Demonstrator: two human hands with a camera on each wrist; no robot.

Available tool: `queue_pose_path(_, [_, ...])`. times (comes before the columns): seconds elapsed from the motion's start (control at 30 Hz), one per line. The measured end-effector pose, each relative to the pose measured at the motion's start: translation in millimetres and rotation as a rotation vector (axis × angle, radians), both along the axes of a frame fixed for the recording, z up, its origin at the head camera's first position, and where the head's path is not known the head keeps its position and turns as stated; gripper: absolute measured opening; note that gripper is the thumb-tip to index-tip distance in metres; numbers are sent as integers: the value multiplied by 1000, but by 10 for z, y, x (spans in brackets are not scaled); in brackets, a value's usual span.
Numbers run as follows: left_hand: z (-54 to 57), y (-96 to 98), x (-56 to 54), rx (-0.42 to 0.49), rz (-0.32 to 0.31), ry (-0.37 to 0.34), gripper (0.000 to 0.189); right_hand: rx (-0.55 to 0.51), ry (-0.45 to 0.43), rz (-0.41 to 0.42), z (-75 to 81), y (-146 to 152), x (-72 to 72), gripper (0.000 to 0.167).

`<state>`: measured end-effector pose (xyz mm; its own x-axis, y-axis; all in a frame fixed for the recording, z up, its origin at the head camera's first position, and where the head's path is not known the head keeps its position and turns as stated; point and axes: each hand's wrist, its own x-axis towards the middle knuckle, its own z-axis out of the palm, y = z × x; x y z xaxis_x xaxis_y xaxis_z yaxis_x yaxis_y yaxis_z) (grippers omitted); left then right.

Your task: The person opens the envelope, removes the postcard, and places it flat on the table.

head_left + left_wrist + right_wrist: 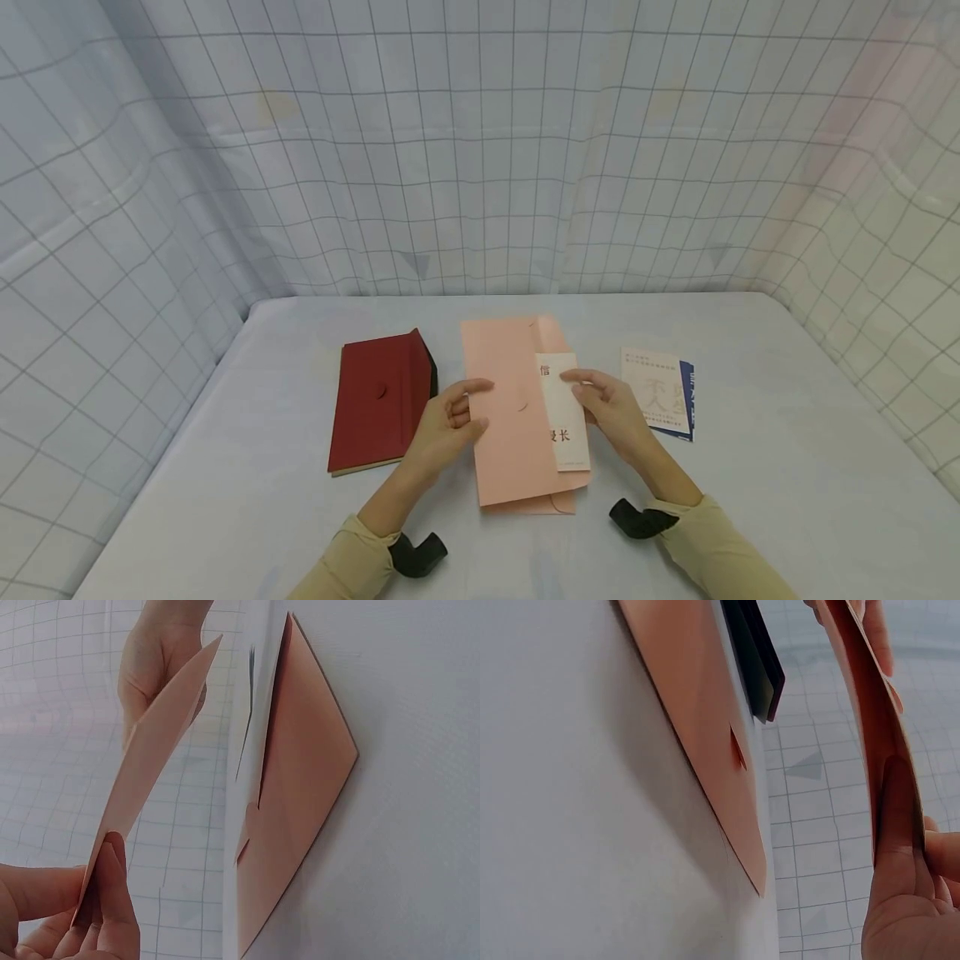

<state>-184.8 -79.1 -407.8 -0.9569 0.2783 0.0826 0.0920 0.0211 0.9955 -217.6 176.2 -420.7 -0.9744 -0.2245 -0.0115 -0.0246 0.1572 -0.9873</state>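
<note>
A: ok so what's going on around the edges?

B: White grid-patterned fabric [480, 167] is hanging across the back and running down both sides, kinda wrinkly. Inside it the white table [225, 467] is taking up most of the lower half.

A: And what's the table carrying?

B: Off to the left a red notebook [369, 404] is lying flat, its flap edge facing the middle. Front and centre, a pink envelope [506, 408] is hovering just above the table, and a second pink envelope [304, 765] is lying under it, mostly hidden from the head view.

A: Who's holding the top one up?

B: Both hands. The left hand [442, 421] is pinching its left edge, thumb and fingers closing on the paper. The right hand [613, 410] is gripping the right edge of a white card [566, 417] that's poking out of the envelope's right side. Not able to tell if those fingers are catching the pink paper too.

A: Anything smaller?

B: Yeah, past the right hand a pale printed card [654, 392] is resting on a blue card [687, 392], which is peeking out along the right and bottom.
</note>
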Motion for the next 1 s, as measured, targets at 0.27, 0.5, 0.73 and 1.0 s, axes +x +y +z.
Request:
queue_pose_path(0.27, [-11,-5,-10,-6,28,-22,49,29,14,-20,-11,20,-22,32])
queue_pose_path(0.5, [-5,-11,-22,0,15,-2,51,39,19,-33,-1,26,-30,31])
queue_pose_path(0.73, [3,-10,-20,-23,26,-7,51,35,15,-44,-1,43,-34,33])
queue_pose_path(1.0, [19,-19,-23,-56,37,-10,50,35,0,-59,33,65,-25,31])
